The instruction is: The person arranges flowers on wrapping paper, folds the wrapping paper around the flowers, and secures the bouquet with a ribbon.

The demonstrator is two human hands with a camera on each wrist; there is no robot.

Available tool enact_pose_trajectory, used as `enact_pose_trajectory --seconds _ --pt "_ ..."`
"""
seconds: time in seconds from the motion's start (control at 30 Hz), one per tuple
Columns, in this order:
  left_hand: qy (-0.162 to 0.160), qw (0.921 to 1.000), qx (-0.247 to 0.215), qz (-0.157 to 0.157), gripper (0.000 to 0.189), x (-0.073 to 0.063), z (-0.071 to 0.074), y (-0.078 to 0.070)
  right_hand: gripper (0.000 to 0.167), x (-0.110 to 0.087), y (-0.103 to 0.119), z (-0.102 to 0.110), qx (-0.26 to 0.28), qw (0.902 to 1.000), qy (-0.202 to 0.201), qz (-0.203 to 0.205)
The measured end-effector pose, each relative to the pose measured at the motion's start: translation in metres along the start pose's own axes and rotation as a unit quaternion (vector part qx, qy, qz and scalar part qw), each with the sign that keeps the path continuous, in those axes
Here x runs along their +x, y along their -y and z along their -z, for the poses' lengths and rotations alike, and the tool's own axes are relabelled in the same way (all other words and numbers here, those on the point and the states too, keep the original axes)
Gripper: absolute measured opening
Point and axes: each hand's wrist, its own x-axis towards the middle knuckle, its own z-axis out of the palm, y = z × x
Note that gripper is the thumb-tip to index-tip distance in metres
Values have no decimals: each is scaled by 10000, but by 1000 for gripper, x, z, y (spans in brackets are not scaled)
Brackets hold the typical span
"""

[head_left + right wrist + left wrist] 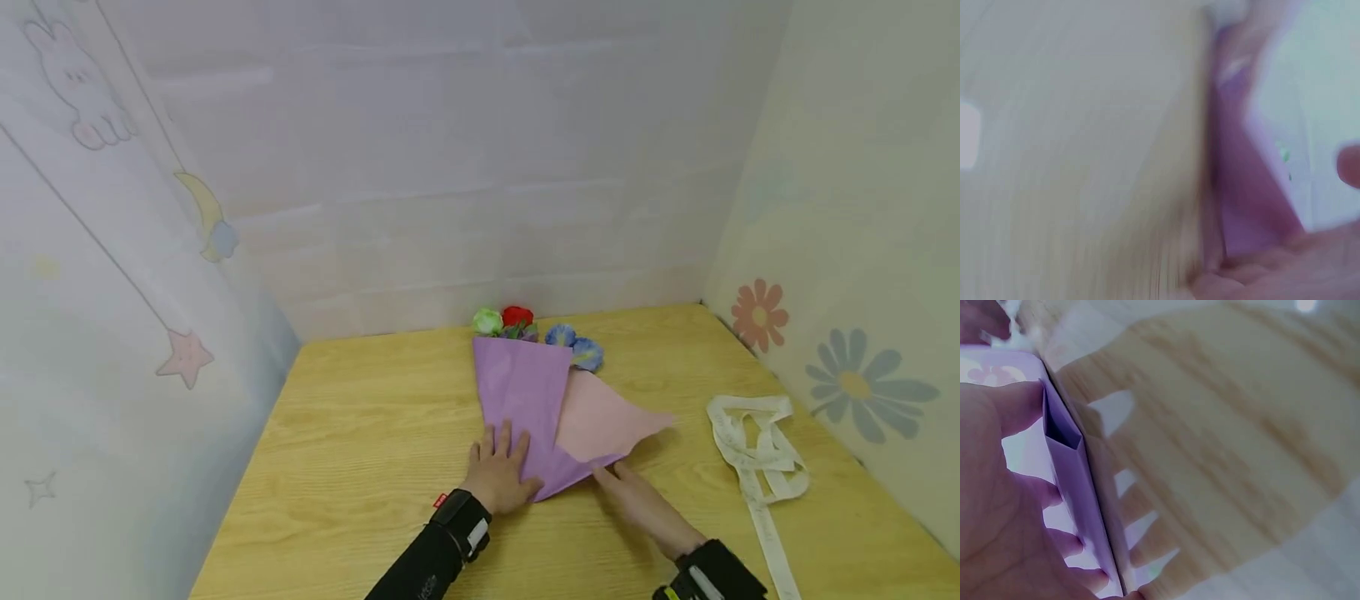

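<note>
Purple wrapping paper (521,375) lies on the table, its left side folded over a small bunch of artificial flowers. A green bloom (487,322), a red bloom (517,316) and blue blooms (587,354) stick out at the top. To the right, the pink inner side (603,417) of the wrap is exposed. My left hand (501,475) presses on the folded paper with fingers spread; the left wrist view shows the fold's edge (1075,481) beside its fingers. My right hand (645,508) touches the lower right edge with extended fingers; its wrist view is blurred.
A loosely coiled white ribbon (765,458) lies at the right side of the wooden table (360,467), its tail running toward the front. Walls with printed decorations stand behind and at both sides.
</note>
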Motion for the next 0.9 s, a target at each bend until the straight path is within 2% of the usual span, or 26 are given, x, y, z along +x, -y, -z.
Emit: enact_pose_trajectory --seconds 0.03,0.07,0.13,0.2,0.23,0.3,0.33,0.43,0.53,0.6,0.7,0.8,0.9 --pt "-16 10000 2 31 77 1 -2 2 92 8 2 -1 728 9972 12 -154" --pt "-35 10000 35 71 78 1 -2 2 91 16 4 -3 1421 9895 -51 -273" --pt "-108 9998 89 127 82 2 -5 4 85 31 8 -12 2524 9668 -307 -261" --pt "-112 9996 171 181 84 2 -4 2 75 43 11 -22 3065 9491 -716 -123" --pt "-108 9996 193 203 84 3 -4 0 70 47 12 -27 3142 9445 -952 -85" --pt "-118 9994 239 204 84 3 -7 -2 66 50 19 -34 2942 9466 -1320 46" --pt "-119 9994 269 206 84 4 -8 -2 67 51 21 -37 2682 9525 -1443 73" --pt "-89 9994 226 244 83 3 -10 -4 79 54 25 -44 1979 9647 -1738 77" --pt "-122 9993 205 276 82 4 -13 -3 87 58 23 -50 1653 9674 -1917 -16" --pt "-153 9991 278 268 80 5 -14 -3 71 60 21 -53 1440 9667 -2115 -70" --pt "-190 9987 402 255 76 7 -15 -2 44 63 21 -59 983 9674 -2333 66" --pt "-242 9980 525 252 74 10 -18 0 44 66 29 -67 689 9761 -1964 623" --pt "-369 9959 821 125 74 13 -19 3 51 71 38 -78 207 9838 -1250 1271"
